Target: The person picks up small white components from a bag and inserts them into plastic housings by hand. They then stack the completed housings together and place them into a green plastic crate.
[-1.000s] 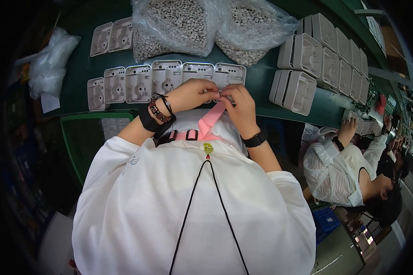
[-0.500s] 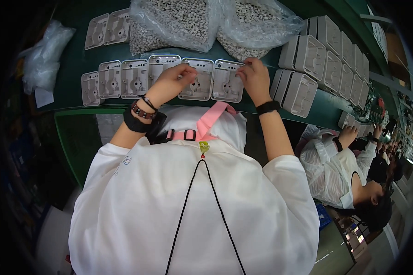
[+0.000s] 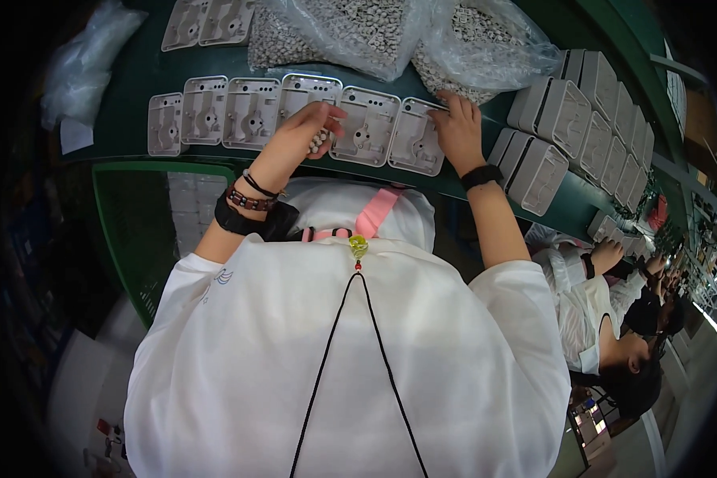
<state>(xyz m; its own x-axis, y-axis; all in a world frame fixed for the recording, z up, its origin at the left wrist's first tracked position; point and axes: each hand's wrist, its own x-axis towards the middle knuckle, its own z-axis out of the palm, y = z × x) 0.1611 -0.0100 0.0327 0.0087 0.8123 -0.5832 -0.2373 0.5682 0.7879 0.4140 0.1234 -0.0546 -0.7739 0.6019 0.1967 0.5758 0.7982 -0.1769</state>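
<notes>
My left hand (image 3: 296, 137) is curled around several small pale plastic pieces (image 3: 318, 143), which show below its fingers. It hovers over the lower part of an open grey plastic housing (image 3: 309, 86). To its right lies another open housing (image 3: 363, 137) with round holes along its far wall. My right hand (image 3: 460, 131) bends its fingers down at the far right corner of the rightmost housing (image 3: 415, 145) in the row. Its fingertips are pressed together there; whatever they hold is hidden.
More open housings (image 3: 203, 111) continue the row leftward. Clear bags (image 3: 390, 40) of small pale pieces lie behind it. Stacked housings (image 3: 562, 119) stand at the right, a crumpled plastic bag (image 3: 88, 64) at the far left. A co-worker (image 3: 589, 311) sits at the right; a green crate (image 3: 119, 231) is below the table.
The view has shifted, so the table appears higher up and further right. My left hand has turned, exposing the pieces in it. My right fingers have come down onto the rightmost housing's far corner.
</notes>
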